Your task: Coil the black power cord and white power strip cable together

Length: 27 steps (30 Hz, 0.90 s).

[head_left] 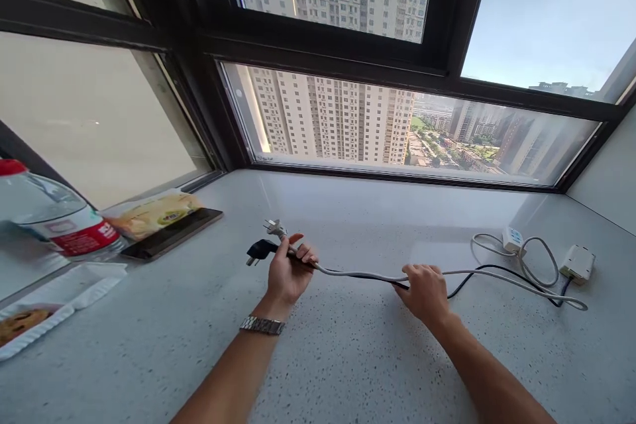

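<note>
head view: speckled white windowsill (348, 358) below dark-framed windows (322, 56). left hand (287, 271) fingers clamped on white plug (275, 228) and black plug (258, 252); right hand (423, 290) fingers closed on both cords (362, 274). bottle (54, 215) far left.

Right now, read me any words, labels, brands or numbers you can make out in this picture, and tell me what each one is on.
No text here can be read.
Water bottle: white print on its red label, too blurred.
Snack packet: a small printed mark, too small.
White adapter: bluish marking, illegible.
Wristwatch, black plug and grey plug: no lettering visible.
</note>
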Tool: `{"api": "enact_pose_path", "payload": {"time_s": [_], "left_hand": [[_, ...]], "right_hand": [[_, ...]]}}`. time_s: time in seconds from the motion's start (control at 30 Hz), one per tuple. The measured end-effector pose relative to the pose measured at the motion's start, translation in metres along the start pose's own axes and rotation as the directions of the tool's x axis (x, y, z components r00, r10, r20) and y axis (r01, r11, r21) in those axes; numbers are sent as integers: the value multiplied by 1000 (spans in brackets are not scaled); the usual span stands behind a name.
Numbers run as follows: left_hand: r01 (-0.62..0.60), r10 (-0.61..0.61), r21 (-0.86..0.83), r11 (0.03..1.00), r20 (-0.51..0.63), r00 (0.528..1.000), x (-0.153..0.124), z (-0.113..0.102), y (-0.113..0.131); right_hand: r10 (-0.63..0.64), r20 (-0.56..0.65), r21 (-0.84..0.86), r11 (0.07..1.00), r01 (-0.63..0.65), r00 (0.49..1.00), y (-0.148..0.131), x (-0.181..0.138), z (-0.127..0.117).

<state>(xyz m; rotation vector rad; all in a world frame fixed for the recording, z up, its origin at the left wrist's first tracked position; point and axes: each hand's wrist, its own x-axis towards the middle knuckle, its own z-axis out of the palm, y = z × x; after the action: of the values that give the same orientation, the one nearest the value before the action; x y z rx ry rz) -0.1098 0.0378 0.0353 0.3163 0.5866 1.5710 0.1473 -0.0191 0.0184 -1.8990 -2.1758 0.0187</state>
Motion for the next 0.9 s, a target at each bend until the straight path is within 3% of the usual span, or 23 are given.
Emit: {"api": "enact_pose_path", "payload": {"time_s": [0.1,0.2,0.37,0.47,0.57,0.63,0.77,0.9], "left_hand": [[-61,61,-2,998,-38,997,4,-2,0],[-46,49,53,998,-56,997,5,-2,-11],[43,-69,264,964,91,993,0,5,-29],[36,-70,317,948,98,993,0,7,-24],[29,-22,243,970,-33,999,4,5,-9],[11,11,167,986,-131,991,8,1,0],[3,21,110,994,-215,976,14,-8,12],[111,-93,172,979,-111,989,12,-8,8]], "right_hand": [[95,-68,56,994,-91,993,20,-3,-4],[143,-98,237,964,-116,985,20,-5,5],[148,-81,531,844,-83,986,7,-7,19],[22,-4,655,755,-15,1000,10,-8,16],[-185,51,701,707,97,981,13,-10,12],[-243,40,690,708,149,969,12,-10,13],[-111,-91,685,714,143,990,6,-10,20],[20,-202,742,655,140,979,4,-8,21]]}}
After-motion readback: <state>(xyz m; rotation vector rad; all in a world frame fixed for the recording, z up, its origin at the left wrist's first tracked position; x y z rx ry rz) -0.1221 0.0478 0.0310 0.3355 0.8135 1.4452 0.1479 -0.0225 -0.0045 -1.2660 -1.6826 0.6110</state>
